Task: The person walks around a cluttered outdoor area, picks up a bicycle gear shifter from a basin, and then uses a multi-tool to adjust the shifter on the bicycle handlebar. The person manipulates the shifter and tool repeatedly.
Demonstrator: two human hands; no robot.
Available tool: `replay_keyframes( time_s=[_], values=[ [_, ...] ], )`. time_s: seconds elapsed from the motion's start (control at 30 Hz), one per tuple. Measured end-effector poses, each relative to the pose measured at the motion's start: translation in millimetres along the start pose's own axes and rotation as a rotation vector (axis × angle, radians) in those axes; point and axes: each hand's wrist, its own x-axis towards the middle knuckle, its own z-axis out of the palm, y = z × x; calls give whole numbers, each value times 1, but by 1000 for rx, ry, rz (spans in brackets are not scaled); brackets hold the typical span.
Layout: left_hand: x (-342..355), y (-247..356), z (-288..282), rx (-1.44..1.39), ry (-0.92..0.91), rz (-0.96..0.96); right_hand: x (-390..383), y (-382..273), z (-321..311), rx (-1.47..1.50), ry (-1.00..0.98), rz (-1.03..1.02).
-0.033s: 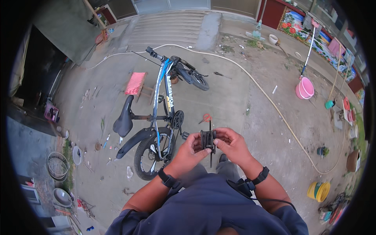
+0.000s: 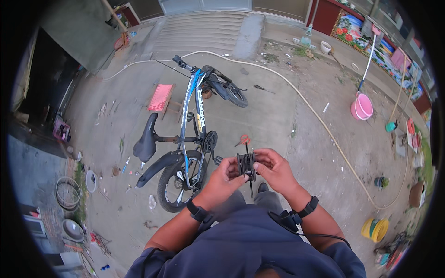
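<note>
Both my hands hold a small black ribbed part (image 2: 245, 165) in front of my body, with a thin dark strip running through it and sticking out at both ends. My left hand (image 2: 225, 177) grips its left side, the thumb along the lower edge. From the right, my right hand (image 2: 274, 169) pinches it with thumb and fingers. What kind of part it is I cannot make out. To the left stands a blue, white and black bicycle (image 2: 200, 110), its rear wheel (image 2: 183, 183) close to my left forearm. Orange-handled scissors (image 2: 244, 139) lie on the ground just beyond my hands.
A low stool with a pink woven top (image 2: 161, 96) stands behind the bicycle. A pale hose (image 2: 320, 124) curves across the yard. At the right are a pink bucket (image 2: 361, 107) and a yellow bucket (image 2: 375, 229). A wire basket (image 2: 68, 192) sits at the left.
The black part and its strip have tilted slightly, the strip's upper end leaning left. Both hands keep hold of it. The surroundings have shifted a little in view.
</note>
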Motion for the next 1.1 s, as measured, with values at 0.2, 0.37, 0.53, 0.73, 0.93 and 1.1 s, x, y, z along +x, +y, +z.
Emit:
replay_keyframes(
  time_s=[0.2, 0.37, 0.53, 0.73, 0.93, 1.1],
  values=[
    [64, 32, -1, -122, 207, 49, 97, -23, -24, 85, -186, 20],
    [137, 47, -32, -98, 363, 80, 186, -30, -36, 71, -374, 132],
    [202, 71, -70, -144, 386, 116, 288, -33, -35, 192, -426, 172],
    [244, 95, -119, -42, 425, 110, 387, -35, -16, 22, -474, 116],
    [274, 102, -160, 43, 547, 38, 472, -48, -11, -273, -728, 103],
    [314, 100, -188, 56, 660, -45, 554, -43, 0, -555, -597, -152]
  ],
)
